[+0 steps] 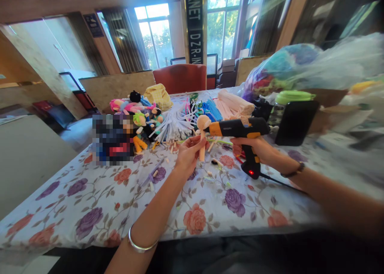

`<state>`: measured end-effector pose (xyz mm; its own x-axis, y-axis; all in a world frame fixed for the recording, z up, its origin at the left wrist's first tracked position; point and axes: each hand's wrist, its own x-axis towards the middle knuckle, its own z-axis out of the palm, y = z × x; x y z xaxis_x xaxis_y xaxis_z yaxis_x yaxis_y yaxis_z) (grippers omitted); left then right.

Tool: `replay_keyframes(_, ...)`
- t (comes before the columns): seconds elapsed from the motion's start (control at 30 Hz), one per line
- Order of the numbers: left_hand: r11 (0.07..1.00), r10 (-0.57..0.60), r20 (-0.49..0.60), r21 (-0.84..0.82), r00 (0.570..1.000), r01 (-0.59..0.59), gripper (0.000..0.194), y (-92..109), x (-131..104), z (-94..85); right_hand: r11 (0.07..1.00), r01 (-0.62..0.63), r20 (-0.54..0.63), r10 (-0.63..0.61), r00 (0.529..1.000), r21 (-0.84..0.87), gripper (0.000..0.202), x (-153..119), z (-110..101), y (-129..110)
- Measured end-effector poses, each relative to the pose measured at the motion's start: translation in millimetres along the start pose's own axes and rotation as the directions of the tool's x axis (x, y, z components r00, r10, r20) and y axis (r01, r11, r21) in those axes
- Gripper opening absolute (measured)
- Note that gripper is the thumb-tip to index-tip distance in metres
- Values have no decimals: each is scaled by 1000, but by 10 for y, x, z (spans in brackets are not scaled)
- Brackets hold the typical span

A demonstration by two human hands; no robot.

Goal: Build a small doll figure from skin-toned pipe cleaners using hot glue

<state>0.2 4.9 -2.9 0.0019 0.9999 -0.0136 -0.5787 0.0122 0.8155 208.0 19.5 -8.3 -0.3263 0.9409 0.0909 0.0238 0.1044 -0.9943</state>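
Note:
My left hand (188, 156) pinches a pale peach doll figure (203, 124) with a round head and a straight body, held upright above the table. Wrapped round the handle of a black and yellow glue gun (237, 128) is my right hand (255, 148). The gun points left, its nozzle at the doll figure just under the head; whether it touches I cannot tell. A red light glows at the base of the gun's handle, and a black cord runs off to the right.
White pipe cleaners (175, 122) lie in a bundle behind my left hand, with blue ones (212, 110) and peach ones (232, 106) farther right. Finished dolls (139, 120) are heaped at left. A dark phone-like slab (296, 123) stands before a green-lidded jar (292, 97). Small offcuts dot the flowered tablecloth (126, 202).

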Motion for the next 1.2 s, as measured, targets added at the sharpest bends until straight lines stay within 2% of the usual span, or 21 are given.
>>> replay_keyframes(0.47,1000,5,-3,-7,1000,-5,24,-3,6,-4,997,-42,26,41,999,69,32,10,6,5)
replay_keyframes(1.2,995,-27,9,-96,1000,28,13,7,23,-8,987,-83,47,77,996,139,32,18,9,5)
